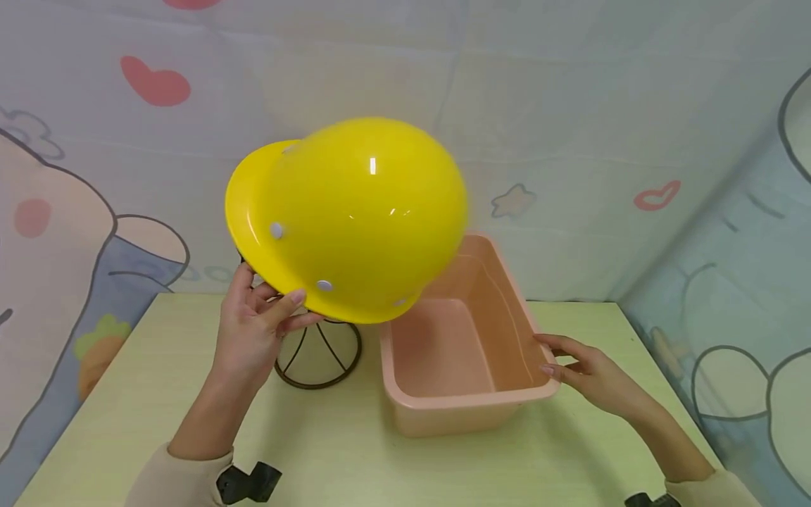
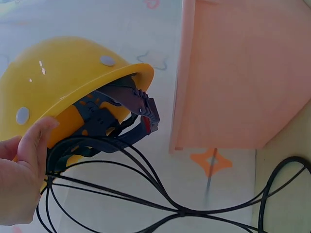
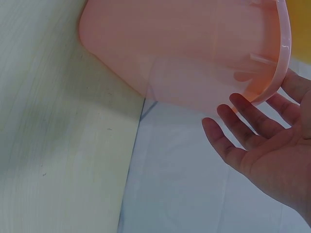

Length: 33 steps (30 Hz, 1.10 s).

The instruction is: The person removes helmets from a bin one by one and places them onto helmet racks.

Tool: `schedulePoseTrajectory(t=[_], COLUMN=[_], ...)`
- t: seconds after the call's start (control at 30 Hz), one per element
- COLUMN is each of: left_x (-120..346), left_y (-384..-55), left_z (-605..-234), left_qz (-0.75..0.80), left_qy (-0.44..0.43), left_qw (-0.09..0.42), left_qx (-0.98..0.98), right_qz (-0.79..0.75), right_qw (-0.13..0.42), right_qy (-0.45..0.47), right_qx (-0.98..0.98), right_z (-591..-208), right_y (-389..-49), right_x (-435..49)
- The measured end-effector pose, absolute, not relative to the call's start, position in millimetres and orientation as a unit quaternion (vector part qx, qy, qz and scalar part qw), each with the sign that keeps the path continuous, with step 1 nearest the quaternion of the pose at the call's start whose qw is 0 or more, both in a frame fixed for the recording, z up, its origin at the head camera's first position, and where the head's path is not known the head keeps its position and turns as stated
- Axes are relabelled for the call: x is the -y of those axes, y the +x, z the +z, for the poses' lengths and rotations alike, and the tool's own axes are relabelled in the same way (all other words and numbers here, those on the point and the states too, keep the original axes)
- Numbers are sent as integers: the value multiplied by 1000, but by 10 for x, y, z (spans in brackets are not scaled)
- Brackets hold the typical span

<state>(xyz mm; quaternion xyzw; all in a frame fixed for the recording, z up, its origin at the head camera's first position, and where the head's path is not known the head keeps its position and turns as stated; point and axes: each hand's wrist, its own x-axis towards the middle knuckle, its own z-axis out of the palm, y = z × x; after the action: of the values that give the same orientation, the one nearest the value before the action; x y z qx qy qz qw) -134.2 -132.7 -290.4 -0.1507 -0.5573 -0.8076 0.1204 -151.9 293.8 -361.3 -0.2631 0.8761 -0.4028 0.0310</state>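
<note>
A glossy yellow hard hat [image 1: 374, 211], tilted with its brim to the left, is raised above the table. My left hand [image 1: 253, 324] holds the brim, thumb on top and fingers beneath. Under the shell, the dark suspension strap [image 2: 141, 114] shows in the left wrist view. Below the hat stands a black wire stand [image 1: 319, 385] with a round base; the hat hides its upper part in the head view. My right hand [image 1: 592, 377] pinches the right rim of a pink plastic basin [image 1: 456, 403], its other fingers spread along the outside.
The basin sits on a pale wood-grain table [image 1: 329, 451], right of the wire stand. Behind the table hangs a cloth backdrop [image 1: 557, 91] with cartoon prints. Black wrist mounts [image 1: 248, 483] are strapped at the sleeves.
</note>
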Motion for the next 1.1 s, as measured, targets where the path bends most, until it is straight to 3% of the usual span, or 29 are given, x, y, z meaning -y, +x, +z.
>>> schedulePoseTrajectory(t=[1.1], left_x=[1691], left_y=[-1378], left_z=[-3104], left_qz=[-886], left_qy=[-113], left_qw=[133], left_qx=[431], right_qz=[-414], right_qw=[55], right_qy=[-249], right_qx=[-874], right_z=[-3598], right_y=[-1516], right_x=[-2931])
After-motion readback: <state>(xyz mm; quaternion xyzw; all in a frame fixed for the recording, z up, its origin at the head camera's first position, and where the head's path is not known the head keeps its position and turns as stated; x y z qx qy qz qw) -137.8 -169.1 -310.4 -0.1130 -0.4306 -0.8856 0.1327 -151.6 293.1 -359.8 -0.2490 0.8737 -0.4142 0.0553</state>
